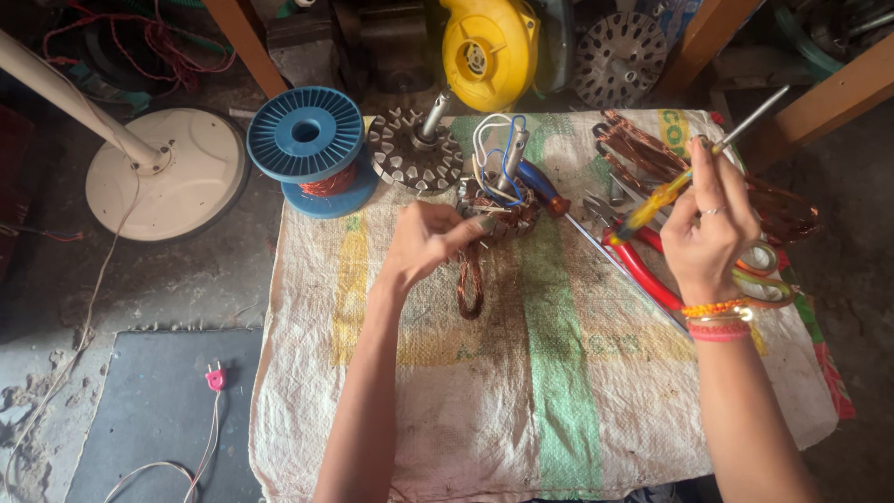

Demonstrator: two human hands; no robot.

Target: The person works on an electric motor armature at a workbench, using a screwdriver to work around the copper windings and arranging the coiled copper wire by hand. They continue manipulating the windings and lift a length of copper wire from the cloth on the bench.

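My left hand [424, 240] reaches to a round motor stator [498, 212] with copper windings and white and blue wires, gripping its near edge. A loop of copper coil [471, 284] hangs from it onto the woven sack cloth [484, 391]. My right hand [710, 228], with bangles on the wrist, holds a yellow-handled screwdriver [694, 168] up at a slant, its metal shaft pointing up and right.
A blue spool of copper wire [307, 140] and a toothed metal rotor [410, 149] sit at the cloth's far edge. Red-handled pliers [643, 270], a blue-handled tool [540, 186] and loose copper coils [652, 158] lie right. A white fan base [168, 172] stands on the floor left.
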